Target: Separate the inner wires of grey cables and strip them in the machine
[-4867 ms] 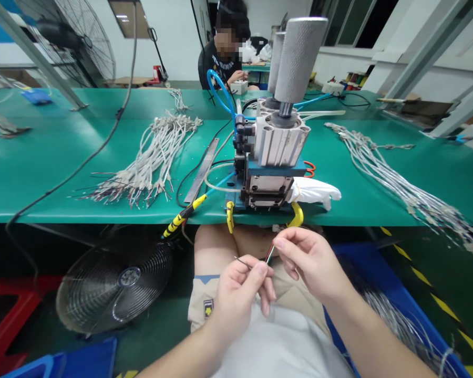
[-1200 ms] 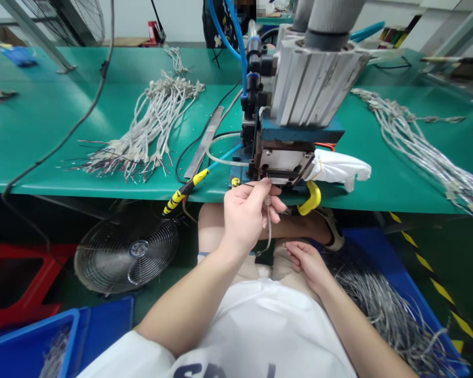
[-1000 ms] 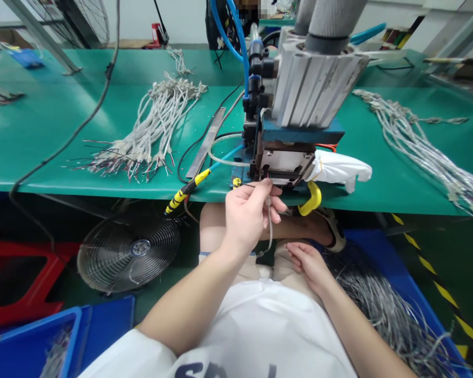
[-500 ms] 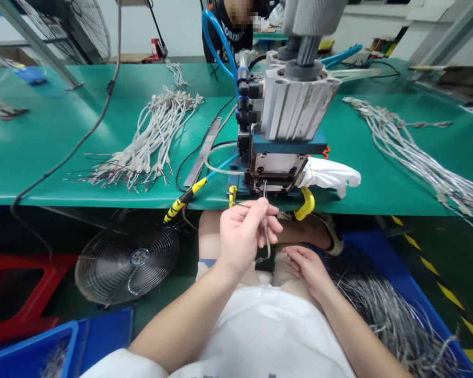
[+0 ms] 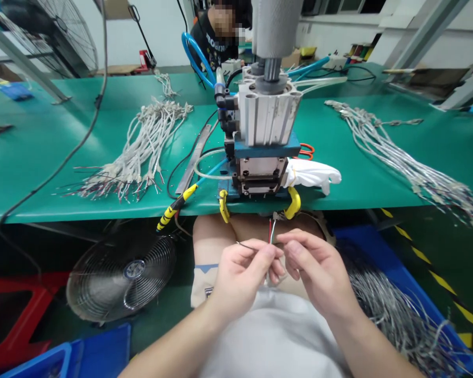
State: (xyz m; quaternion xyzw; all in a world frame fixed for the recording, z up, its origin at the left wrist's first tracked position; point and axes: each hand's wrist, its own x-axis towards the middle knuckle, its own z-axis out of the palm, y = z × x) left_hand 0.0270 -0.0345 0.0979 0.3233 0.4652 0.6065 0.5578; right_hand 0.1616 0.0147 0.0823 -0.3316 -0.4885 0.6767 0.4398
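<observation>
My left hand (image 5: pixel 242 273) and my right hand (image 5: pixel 319 270) meet above my lap, both pinched on a thin grey cable whose red, white and dark wire ends (image 5: pixel 271 231) stick up between the fingertips. A dark strand (image 5: pixel 244 244) points left from the left thumb. Just ahead, at the edge of the green table (image 5: pixel 43 157), stands a small pneumatic press (image 5: pixel 262 152) with a ribbed cylinder and blue base.
Bundles of grey cables lie on the table at left (image 5: pixel 142 147) and right (image 5: pixel 398 157). A white glove (image 5: pixel 313 176) rests beside the press. A floor fan (image 5: pixel 122 275) stands under the table; a blue bin of cables (image 5: pixel 402 315) sits at my right. Another person (image 5: pixel 216 37) sits across.
My left hand has drawn the cable back from the press jaw down toward my lap. My right hand has risen from my thigh and taken hold of the wire ends too.
</observation>
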